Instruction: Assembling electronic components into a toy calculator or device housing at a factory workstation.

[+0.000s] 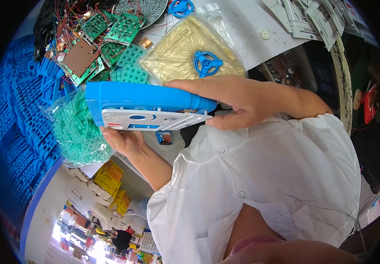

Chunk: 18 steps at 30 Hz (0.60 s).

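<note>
Both hands hold a long blue plastic housing [139, 96] with a white printed panel [157, 119] along its near side. A narrow gap with small pegs shows between the two parts. My left hand [127, 141] grips the left end from below, its thumb on the panel's edge. My right hand [242, 100] clasps the right end, fingers along the top of the housing and thumb at the panel's corner. The inside of the housing is hidden. Just beyond lie green rubber keypads [132, 74] and a flat yellowish plastic-wrapped bundle [187, 48].
Green circuit boards [126, 28] with tangled wires lie at the far left, beside a bag of green keypads [78, 127]. Blue plastic parts [18, 119] pile up along the left. Blue wheel-shaped pieces [207, 64] rest beyond my hands. White panels [306, 20] are stacked far right.
</note>
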Tool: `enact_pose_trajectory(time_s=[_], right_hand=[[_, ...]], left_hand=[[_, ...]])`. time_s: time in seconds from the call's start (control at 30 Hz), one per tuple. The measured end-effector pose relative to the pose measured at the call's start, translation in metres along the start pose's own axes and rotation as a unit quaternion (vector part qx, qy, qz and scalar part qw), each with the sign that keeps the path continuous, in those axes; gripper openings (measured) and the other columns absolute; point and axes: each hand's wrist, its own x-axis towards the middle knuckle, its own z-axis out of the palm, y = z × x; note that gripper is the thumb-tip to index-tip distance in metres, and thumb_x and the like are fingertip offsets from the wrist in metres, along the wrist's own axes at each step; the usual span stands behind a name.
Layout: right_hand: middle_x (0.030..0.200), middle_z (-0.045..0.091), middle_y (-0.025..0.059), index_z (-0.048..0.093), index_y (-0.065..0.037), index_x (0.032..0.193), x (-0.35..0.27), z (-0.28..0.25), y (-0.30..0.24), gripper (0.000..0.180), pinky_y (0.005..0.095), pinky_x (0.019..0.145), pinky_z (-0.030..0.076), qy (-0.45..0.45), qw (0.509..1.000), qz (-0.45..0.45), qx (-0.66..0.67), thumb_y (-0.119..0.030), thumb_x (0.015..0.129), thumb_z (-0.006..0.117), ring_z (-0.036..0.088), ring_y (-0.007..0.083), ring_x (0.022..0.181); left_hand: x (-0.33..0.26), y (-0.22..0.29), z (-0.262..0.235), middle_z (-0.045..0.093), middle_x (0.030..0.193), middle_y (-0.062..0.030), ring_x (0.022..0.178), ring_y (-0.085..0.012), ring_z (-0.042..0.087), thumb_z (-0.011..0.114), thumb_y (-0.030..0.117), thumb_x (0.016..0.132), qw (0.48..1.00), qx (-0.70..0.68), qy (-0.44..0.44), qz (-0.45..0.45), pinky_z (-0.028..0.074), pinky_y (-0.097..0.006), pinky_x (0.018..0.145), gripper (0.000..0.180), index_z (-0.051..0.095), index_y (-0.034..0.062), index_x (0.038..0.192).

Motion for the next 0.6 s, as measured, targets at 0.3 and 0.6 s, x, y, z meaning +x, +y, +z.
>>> enact_pose_trajectory(time_s=[0.3, 0.6], right_hand=[[0.149, 0.054, 0.0203, 0.033, -0.002, 0.159, 0.008, -0.013, -0.018, 0.076, 0.0422, 0.109, 0.047, -0.041, 0.988, 0.144, 0.047, -0.005, 0.089, 0.060, 0.060, 0.0349, 0.129], [0.122, 0.072, 0.0122, 0.069, -0.006, 0.121, 0.030, -0.070, -0.019, 0.038, 0.0426, 0.095, 0.052, -0.007, 0.945, -0.201, -0.256, 0.004, 0.085, 0.064, 0.065, 0.0347, 0.107]], left_hand=[[-0.009, 0.013, 0.002, 0.058, 0.145, -0.0112, 0.132, -0.0292, 0.057, 0.071, 0.046, 0.096, 0.995, 0.092, -0.011, 0.036, 0.047, -0.054, 0.111, 0.068, 0.051, 0.0066, 0.147], [0.007, 0.054, 0.088, 0.049, 0.149, -0.0287, 0.137, -0.0401, 0.051, 0.048, 0.078, 0.090, 0.946, -0.168, -0.042, -0.276, 0.038, -0.060, 0.115, 0.106, 0.033, -0.0048, 0.156]])
